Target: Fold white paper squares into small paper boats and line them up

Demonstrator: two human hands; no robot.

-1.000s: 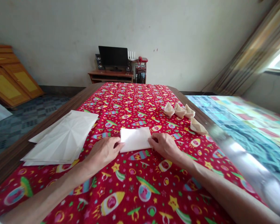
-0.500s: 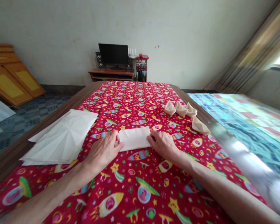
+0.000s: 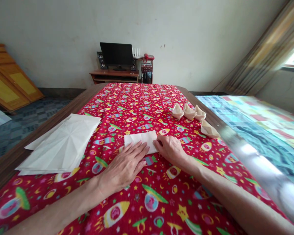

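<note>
A folded white sheet of paper (image 3: 147, 137), now a small rectangle, lies on the red patterned cloth (image 3: 137, 209). Fingers outstretched, my left hand (image 3: 127, 164) rests flat over the paper's near left part and covers some of it. My right hand (image 3: 170, 148) is closed at the paper's right edge, its thumb and curled fingers pinching that side. To the left is a stack of creased white paper sheets (image 3: 68, 140). Several folded paper pieces, one of them a folded paper shape (image 3: 177, 111), stand in a cluster at the right.
Dark wooden table edges (image 3: 73, 101) show on both sides of the cloth. Against the far wall stands a small desk with a monitor (image 3: 116, 54) and speakers. A wooden cabinet (image 3: 14, 78) is at the left, a bed with a colourful cover (image 3: 250, 130) at the right.
My left hand has let go of the paper's left edge and moved right, now spread flat on it. My right hand stays at the right edge. The view has shifted slightly.
</note>
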